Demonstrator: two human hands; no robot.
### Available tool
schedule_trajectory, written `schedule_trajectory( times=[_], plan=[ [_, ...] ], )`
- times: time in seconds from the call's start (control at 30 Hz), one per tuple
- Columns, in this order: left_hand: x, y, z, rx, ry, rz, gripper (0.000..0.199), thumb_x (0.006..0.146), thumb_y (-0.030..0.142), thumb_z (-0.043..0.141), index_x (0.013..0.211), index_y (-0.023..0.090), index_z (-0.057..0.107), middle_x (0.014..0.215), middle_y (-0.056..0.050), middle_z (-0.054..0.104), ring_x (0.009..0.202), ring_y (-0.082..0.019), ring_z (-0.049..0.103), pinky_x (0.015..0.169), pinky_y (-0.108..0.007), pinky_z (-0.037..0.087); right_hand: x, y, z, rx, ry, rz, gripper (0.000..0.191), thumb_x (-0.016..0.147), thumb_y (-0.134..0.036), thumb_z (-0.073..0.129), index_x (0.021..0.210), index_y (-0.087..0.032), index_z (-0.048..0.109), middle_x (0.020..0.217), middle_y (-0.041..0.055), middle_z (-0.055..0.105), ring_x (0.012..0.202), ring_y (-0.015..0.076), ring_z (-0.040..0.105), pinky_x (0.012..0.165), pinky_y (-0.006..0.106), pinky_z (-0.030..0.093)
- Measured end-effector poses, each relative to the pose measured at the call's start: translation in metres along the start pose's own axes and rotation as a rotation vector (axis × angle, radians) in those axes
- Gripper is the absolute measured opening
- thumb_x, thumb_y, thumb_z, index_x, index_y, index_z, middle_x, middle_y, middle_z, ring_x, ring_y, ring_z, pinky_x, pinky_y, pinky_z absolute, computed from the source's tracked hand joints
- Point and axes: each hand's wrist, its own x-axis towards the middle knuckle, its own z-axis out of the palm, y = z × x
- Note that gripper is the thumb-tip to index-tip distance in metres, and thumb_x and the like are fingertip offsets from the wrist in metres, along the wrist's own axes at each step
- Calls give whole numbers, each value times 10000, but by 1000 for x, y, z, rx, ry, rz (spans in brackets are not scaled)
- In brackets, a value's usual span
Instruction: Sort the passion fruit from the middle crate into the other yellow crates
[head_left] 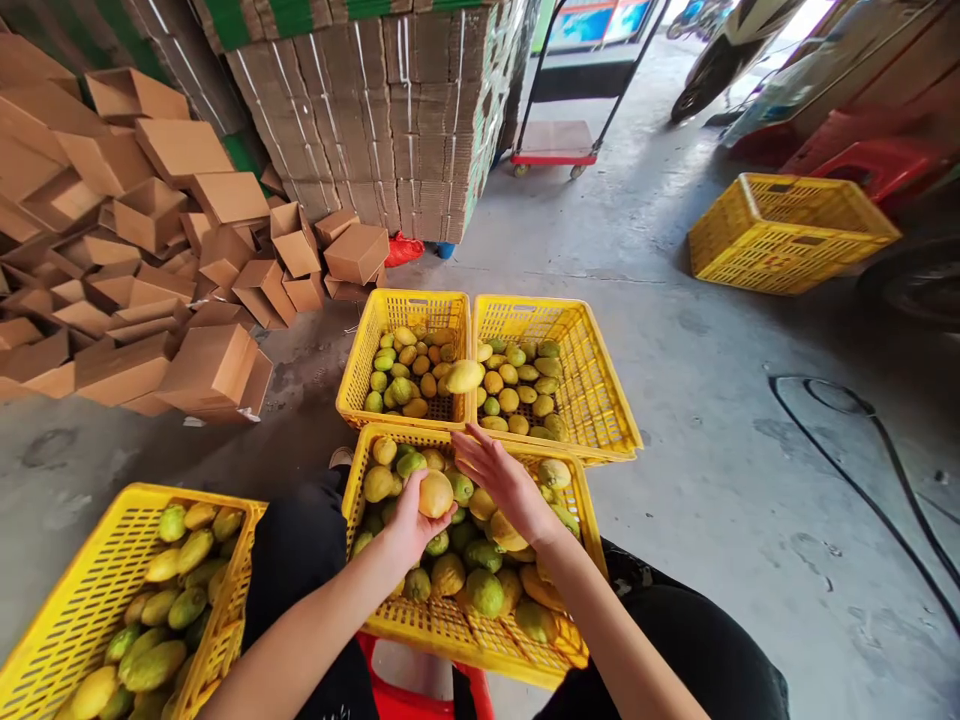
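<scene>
My left hand (418, 520) is closed around a yellow lemon (436, 494) above the front crate (480, 640). My right hand (504, 487) is open, its fingers stretched forward and apart from the fruit it hovers over. Beyond its fingertips another yellow lemon (464, 377) appears over the inner rims of the two far crates; whether it touches them I cannot tell. Green and yellow lemons fill the front crate below both hands. The far left crate (349, 375) and the far right crate (607, 400) hold more lemons, those on the right gathered along its left side.
At lower left stands another yellow crate (82, 560) of lemons. A heap of small cardboard boxes (210, 370) lies at left, beside stacked flat cardboard (375, 120). A trolley (555, 145), a yellow crate (795, 235) and a black hose (840, 480) are farther off. A red stool (397, 690) shows underneath.
</scene>
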Motion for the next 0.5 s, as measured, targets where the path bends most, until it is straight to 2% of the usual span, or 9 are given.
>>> schedule_trajectory(
  times=[0.07,0.17,0.23,0.33,0.4,0.5],
  plan=[
    [-1,0,10,-10,17,5,200,899,361,535,981,179,522,809,-54,612,669,-153,632,535,-208,518,-8,-5,-10,-148,82,11,461,753,-519,741,1072,-187,713,1007,103,762,1038,232,692,952,354,504],
    [-1,-1,22,-37,19,-11,223,922,381,484,958,164,526,823,-71,604,697,-168,629,541,-223,544,-18,-14,-31,-195,296,-43,331,760,-460,731,899,-160,737,819,96,763,804,219,721,789,317,550],
    [0,-1,26,-46,23,2,213,930,359,476,971,157,529,830,-76,601,707,-169,624,573,-242,572,-24,-23,-43,-78,393,-86,207,770,-368,710,823,-168,719,748,61,744,729,178,700,715,264,550],
    [3,3,37,-13,30,-5,232,939,325,472,1061,138,536,856,-88,612,742,-179,630,613,-279,603,-30,-40,-54,192,454,-51,76,790,-223,621,764,-178,676,643,17,688,638,131,655,644,223,549],
    [6,8,55,23,-2,-46,303,952,333,449,1150,117,529,905,-118,628,810,-205,650,615,-284,605,-33,-47,-57,317,500,-6,84,781,-149,577,754,-180,649,602,7,656,590,122,628,597,216,549],
    [6,17,102,83,-160,-38,410,969,351,404,1256,79,512,1059,-173,630,972,-242,664,664,-252,597,-40,-52,-64,384,532,9,91,758,-107,579,770,-182,629,600,16,638,567,132,616,550,222,548]
  ],
)
